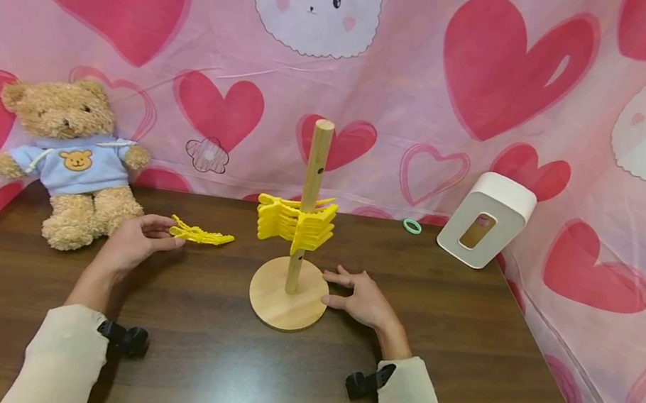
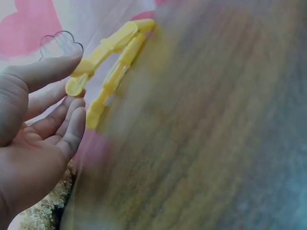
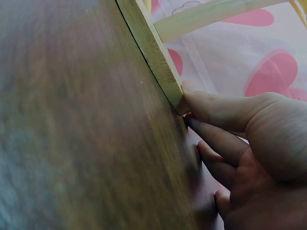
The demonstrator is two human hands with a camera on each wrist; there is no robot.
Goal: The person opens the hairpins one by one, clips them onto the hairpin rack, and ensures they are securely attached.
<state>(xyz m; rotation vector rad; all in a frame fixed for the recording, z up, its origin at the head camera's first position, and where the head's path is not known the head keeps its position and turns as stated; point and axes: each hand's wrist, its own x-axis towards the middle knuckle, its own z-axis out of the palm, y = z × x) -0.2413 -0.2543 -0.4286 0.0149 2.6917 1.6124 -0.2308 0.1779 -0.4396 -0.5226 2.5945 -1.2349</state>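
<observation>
My left hand (image 1: 130, 243) pinches the near end of a long, thin yellow plastic piece (image 1: 201, 236) between thumb and fingertips. In the left wrist view this yellow piece (image 2: 112, 67) shows two slim arms that meet at the far tip, with a rounded knob by my thumb. A round wooden base (image 1: 267, 300) carries an upright wooden post (image 1: 318, 157). Several similar yellow pieces (image 1: 295, 225) are stacked around the post at mid-height. My right hand (image 1: 364, 299) touches the right rim of the base with fairly straight thumb and forefinger; its thumb rests at the rim in the right wrist view.
A teddy bear (image 1: 70, 161) in a blue top sits at the back left, close behind my left hand. At the back right stand a white box (image 1: 485, 219) with an oval window and a small green ring (image 1: 412, 226). A heart-patterned cloth (image 1: 394, 91) borders the dark wooden table (image 1: 189, 372).
</observation>
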